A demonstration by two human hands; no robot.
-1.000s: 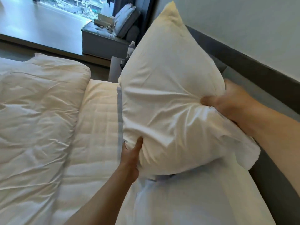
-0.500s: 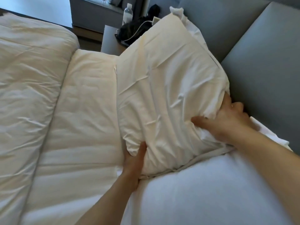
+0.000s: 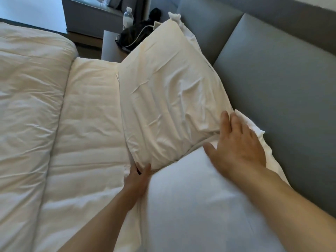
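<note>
- Lowered from mid-air a second ago, the pillow (image 3: 169, 99) now lies on the bed (image 3: 91, 115), its long edge against the grey headboard (image 3: 281, 84).
- No longer gripping, the right hand (image 3: 238, 142) spreads flat, fingers straight, touching the pillow's near end just beside the headboard.
- At the corner farthest from the headboard, the left hand (image 3: 139, 177) meets the fabric with thumb and forefinger; whether they pinch it cannot be told.
- Done well, the step likely means squaring the pillow to the headboard, then smoothing creases with a flat palm before letting go.
</note>
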